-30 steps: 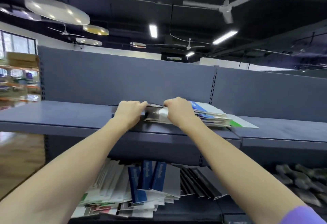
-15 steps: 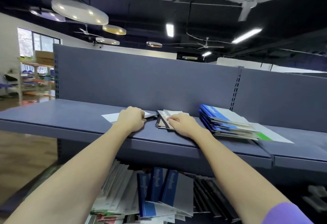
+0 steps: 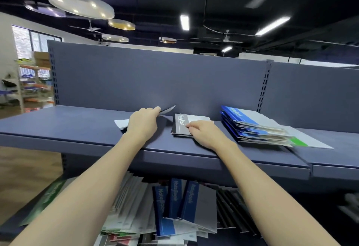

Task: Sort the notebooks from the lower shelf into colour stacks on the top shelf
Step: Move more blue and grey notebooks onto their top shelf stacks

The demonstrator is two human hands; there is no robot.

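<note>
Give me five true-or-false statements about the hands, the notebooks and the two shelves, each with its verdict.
1. The left hand grips a notebook at its edge. True.
2. The right hand holds a green notebook. False: it rests on the black notebooks.
3. The blue stack lies right of the black notebooks. True.
4. The lower shelf has been emptied. False: many notebooks remain there.
5. The blue stack stands upright against the back panel. False: it lies flat on the top shelf.

Two bare forearms, no sleeves showing
</note>
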